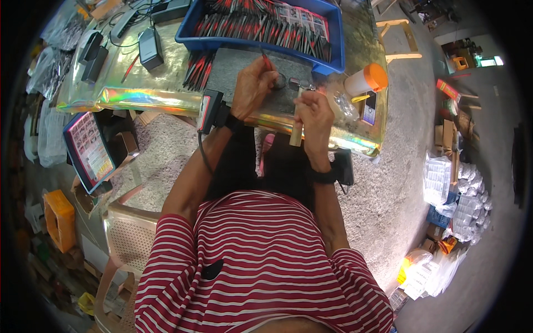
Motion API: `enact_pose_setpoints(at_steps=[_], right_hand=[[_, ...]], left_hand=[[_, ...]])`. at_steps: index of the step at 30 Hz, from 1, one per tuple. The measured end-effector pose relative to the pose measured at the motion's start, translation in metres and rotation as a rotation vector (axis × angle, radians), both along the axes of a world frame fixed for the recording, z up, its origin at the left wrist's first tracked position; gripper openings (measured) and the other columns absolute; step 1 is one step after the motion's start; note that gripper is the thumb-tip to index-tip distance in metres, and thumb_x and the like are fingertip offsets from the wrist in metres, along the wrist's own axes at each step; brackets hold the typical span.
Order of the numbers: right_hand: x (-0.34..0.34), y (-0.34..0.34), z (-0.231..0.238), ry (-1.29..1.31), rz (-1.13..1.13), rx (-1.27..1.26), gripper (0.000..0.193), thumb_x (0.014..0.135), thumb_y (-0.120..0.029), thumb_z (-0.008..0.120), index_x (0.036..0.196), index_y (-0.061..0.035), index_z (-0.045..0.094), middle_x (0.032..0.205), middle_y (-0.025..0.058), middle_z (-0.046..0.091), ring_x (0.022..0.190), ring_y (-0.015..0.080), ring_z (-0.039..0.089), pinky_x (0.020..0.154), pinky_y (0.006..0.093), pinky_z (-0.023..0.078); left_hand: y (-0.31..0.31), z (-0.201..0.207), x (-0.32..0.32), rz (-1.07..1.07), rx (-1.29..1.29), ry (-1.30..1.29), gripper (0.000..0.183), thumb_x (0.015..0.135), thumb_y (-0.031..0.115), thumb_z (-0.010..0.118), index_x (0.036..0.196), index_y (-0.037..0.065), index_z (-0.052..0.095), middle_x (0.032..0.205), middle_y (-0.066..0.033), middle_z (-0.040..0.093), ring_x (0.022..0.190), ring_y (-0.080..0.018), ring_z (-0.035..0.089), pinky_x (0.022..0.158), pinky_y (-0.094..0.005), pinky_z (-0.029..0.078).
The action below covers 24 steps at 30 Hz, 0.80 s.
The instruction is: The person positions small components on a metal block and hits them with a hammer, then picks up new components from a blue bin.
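My left hand (252, 87) is closed at the near edge of a grey slab (230, 62) on the table. A thin red-and-black piece (266, 60) sticks up from its fingers, and a small dark round part shows beside the fingertips. To its right, my right hand (315, 112) is closed around a tool with a flat, pale wooden-looking handle (296, 133). The handle's end points down toward me. Small shiny metal parts (300, 84) show just beyond this hand; whether they belong to the tool I cannot tell. A black device is strapped at each wrist.
A blue bin (194, 40) of red-and-black thin pieces stands behind the slab, more lying at its left (198, 71). An orange-lidded jar (363, 80), clear plastic bag (345, 105) and phone (370, 108) lie right. Black devices (150, 49) with cables sit left; a chair (130, 236) stands lower left.
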State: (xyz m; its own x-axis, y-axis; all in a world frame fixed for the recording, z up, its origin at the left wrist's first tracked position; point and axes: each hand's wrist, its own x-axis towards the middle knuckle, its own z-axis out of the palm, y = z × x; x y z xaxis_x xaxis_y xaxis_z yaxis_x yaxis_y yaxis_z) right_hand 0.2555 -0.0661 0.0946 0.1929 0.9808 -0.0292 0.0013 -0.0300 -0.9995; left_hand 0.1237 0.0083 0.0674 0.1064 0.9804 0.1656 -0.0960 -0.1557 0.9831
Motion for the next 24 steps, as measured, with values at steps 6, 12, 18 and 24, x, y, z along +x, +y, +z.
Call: enact_pose_setpoints(at_steps=[6, 12, 18, 24], right_hand=[[0.043, -0.022, -0.028, -0.256, -0.111, 0.016, 0.010, 0.079, -0.008, 0.050, 0.082, 0.0016, 0.051, 0.064, 0.0020, 0.049, 0.054, 0.0057, 0.044, 0.047, 0.0186, 0.035], [0.037, -0.031, -0.038, 0.015, 0.123, -0.261, 0.030, 0.086, -0.027, 0.045, 0.075, -0.0001, 0.050, 0.066, 0.0018, 0.048, 0.058, 0.0078, 0.045, 0.054, 0.0199, 0.038], [0.024, -0.027, -0.036, 0.183, 0.202, -0.320, 0.027, 0.085, -0.024, 0.047, 0.087, 0.0026, 0.049, 0.071, 0.0090, 0.054, 0.061, 0.0124, 0.053, 0.056, 0.0234, 0.044], [0.020, -0.020, -0.035, 0.446, 0.148, -0.380, 0.022, 0.083, -0.018, 0.049, 0.086, 0.0033, 0.049, 0.067, 0.0113, 0.054, 0.056, 0.0129, 0.053, 0.049, 0.0236, 0.045]], left_hand=[[0.004, -0.002, 0.001, -0.024, -0.002, -0.010, 0.002, 0.075, 0.003, 0.051, 0.076, 0.004, 0.050, 0.060, 0.0008, 0.051, 0.054, -0.0053, 0.045, 0.047, -0.0198, 0.038], [0.006, -0.001, -0.002, -0.037, 0.029, 0.070, 0.002, 0.078, 0.005, 0.052, 0.077, 0.004, 0.051, 0.063, 0.0004, 0.052, 0.054, -0.0046, 0.045, 0.047, -0.0187, 0.039], [0.007, 0.000, 0.000, -0.005, 0.047, 0.088, 0.003, 0.074, 0.003, 0.053, 0.076, 0.002, 0.050, 0.058, -0.0030, 0.051, 0.051, -0.0079, 0.047, 0.046, -0.0223, 0.039], [0.008, 0.000, -0.003, -0.015, 0.202, 0.280, 0.004, 0.075, 0.003, 0.054, 0.077, 0.002, 0.050, 0.060, -0.0050, 0.052, 0.051, -0.0128, 0.049, 0.049, -0.0241, 0.040]])
